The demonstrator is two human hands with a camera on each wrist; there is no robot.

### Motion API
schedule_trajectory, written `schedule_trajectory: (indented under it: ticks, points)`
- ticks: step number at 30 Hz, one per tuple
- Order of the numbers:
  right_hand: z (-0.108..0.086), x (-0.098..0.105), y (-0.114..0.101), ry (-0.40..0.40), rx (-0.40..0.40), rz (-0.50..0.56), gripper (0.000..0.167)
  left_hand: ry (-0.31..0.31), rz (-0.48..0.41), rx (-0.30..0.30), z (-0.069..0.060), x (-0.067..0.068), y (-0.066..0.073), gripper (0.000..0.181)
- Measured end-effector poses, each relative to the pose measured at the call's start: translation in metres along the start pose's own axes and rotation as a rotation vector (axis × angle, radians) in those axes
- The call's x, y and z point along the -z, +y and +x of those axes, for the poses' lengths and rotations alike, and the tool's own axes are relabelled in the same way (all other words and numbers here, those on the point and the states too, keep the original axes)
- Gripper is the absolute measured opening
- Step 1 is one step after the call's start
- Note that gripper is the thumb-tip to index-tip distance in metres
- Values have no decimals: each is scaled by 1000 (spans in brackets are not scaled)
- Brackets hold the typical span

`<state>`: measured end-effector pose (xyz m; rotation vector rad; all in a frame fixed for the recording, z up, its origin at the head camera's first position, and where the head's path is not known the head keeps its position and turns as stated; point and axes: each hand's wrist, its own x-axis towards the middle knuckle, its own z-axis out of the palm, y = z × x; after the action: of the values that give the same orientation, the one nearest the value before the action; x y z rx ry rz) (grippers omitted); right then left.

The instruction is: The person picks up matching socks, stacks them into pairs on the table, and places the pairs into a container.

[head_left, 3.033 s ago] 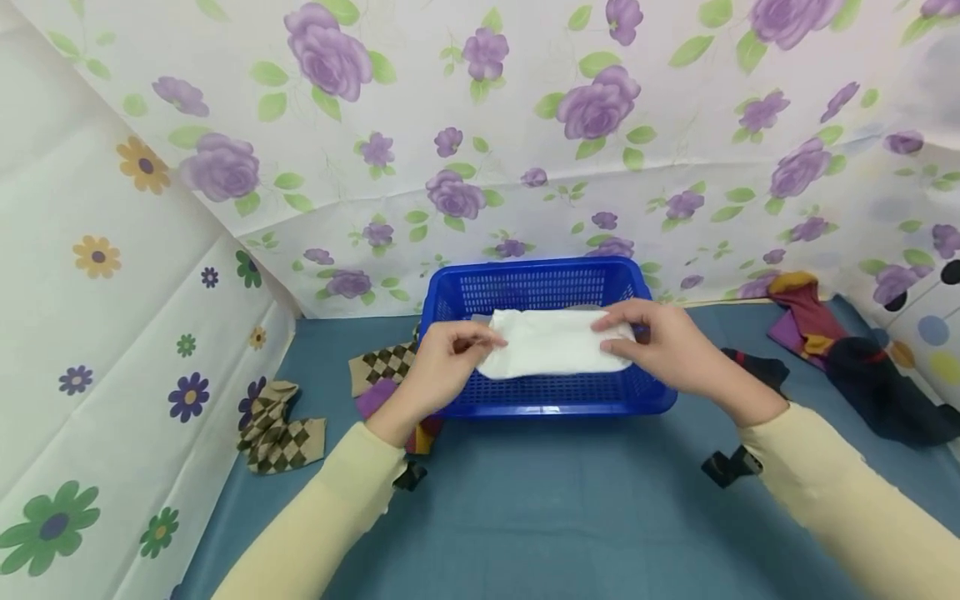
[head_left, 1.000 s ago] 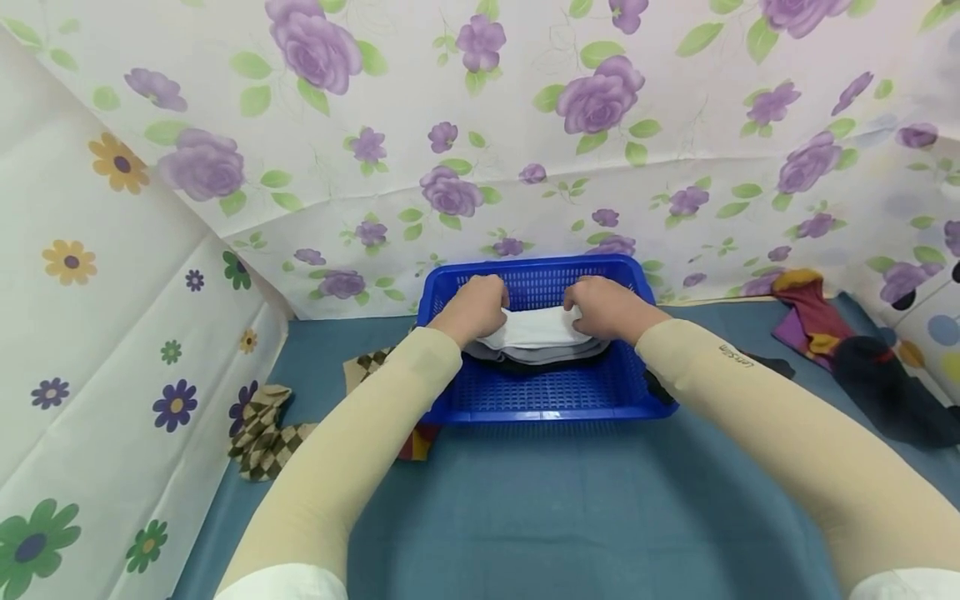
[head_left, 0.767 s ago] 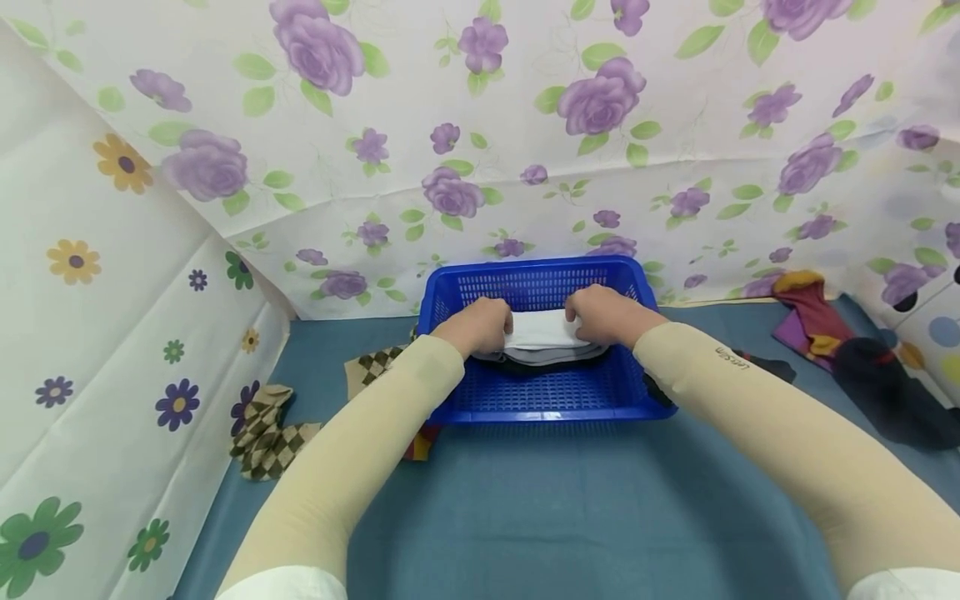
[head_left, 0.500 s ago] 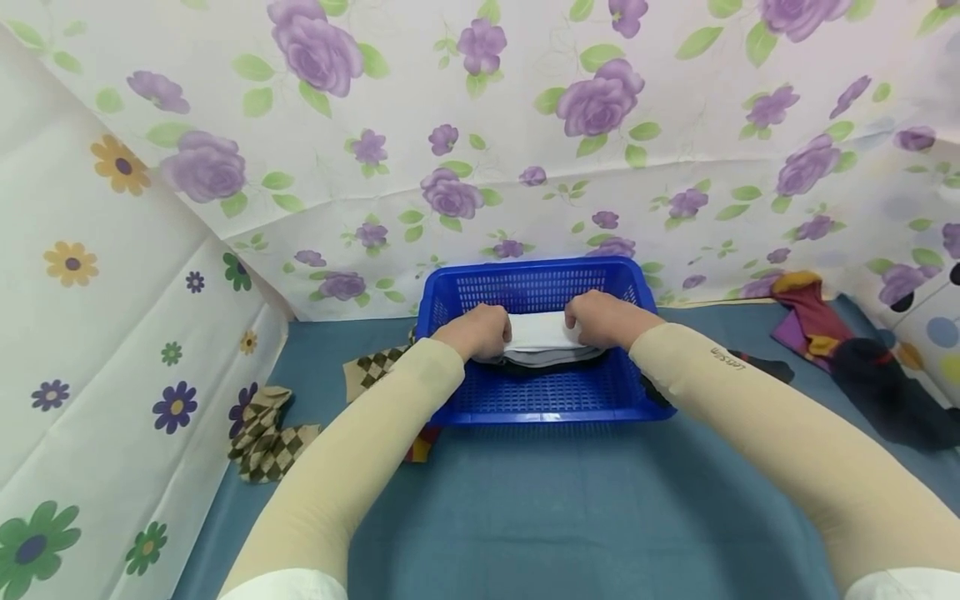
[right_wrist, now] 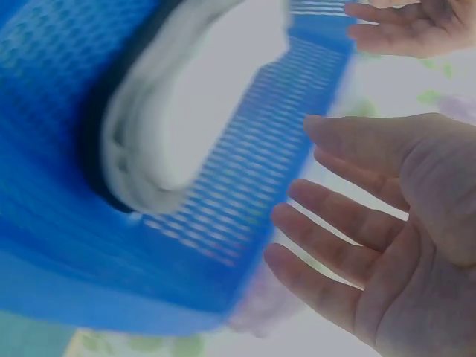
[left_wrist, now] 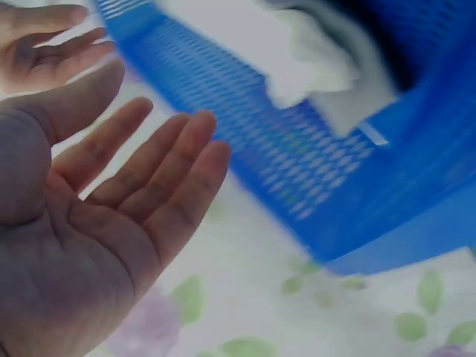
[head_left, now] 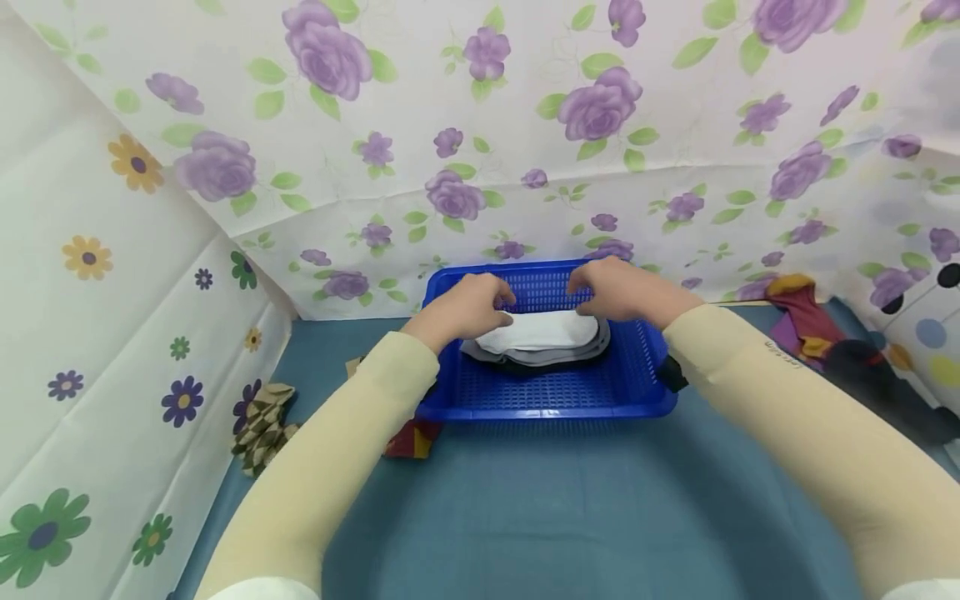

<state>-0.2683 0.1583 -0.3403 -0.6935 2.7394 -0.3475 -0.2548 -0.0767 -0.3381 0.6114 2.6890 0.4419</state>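
Note:
A folded white sock-like cloth (head_left: pixel 543 331) lies on top of a stack inside the blue plastic basket (head_left: pixel 547 412). Under it are grey folded cloths (head_left: pixel 547 357), with a black one at the bottom. My left hand (head_left: pixel 471 307) is above the stack's left end, and nothing is in its fingers. Over the right end my right hand (head_left: pixel 617 289) hovers, also holding nothing. Both wrist views show relaxed, spread fingers (left_wrist: pixel 190 171) apart from the stack, and the white cloth (right_wrist: pixel 216 89) lying in the basket.
Brown checkered socks (head_left: pixel 262 425) lie crumpled on the blue-green tabletop (head_left: pixel 555 500) at left. A maroon and yellow sock (head_left: pixel 414 440) pokes out beside the basket. At right lie a maroon and yellow sock (head_left: pixel 806 317) and a dark sock (head_left: pixel 877 387). Flowered cloth walls (head_left: pixel 525 150) stand behind.
Both hands carried the white cloth over the basket three seconds ago. They set it on the stack and pressed its ends. Now they have let go and lifted away.

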Motion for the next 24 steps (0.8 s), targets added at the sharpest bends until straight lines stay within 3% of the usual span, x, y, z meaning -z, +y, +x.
schedule_trajectory:
  ticks: [7,12,17,24]
  points:
    - [-33,34,-14,161,43,15,31,206,-88,-38,-41,31,16,33]
    - [-63,42,-24,278,81,-11,29,352,-87,-61,-67,33,26,31]
    - [-97,25,-33,436,135,-60,27,431,-52,-134,-93,9,36,31]
    - [-130,-27,-49,549,190,-35,29,554,19,-221,-118,-47,42,26]
